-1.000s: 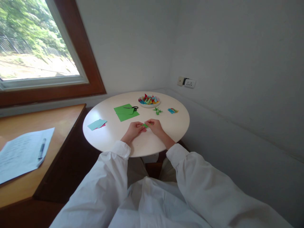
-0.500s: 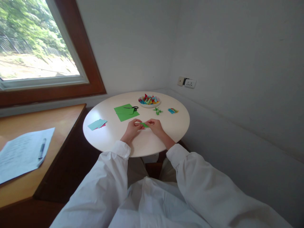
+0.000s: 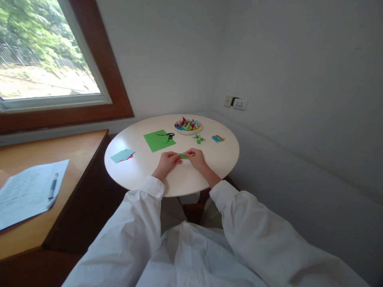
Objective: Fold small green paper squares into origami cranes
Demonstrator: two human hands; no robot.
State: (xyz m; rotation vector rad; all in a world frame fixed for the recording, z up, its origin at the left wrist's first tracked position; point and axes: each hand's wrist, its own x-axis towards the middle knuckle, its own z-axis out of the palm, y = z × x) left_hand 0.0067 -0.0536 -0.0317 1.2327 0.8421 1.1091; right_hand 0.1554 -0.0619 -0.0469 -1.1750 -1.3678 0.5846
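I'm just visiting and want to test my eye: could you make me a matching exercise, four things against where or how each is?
Things:
1. Small green paper
2. Scissors
3. White bowl
4. Pen

Places or states:
A. Lying on a written sheet on the wooden desk
B. Filled with colourful paper pieces
C. Held between the left hand and right hand
D. Lying partly on green sheets

Pairs: 1-C, 2-D, 3-B, 4-A
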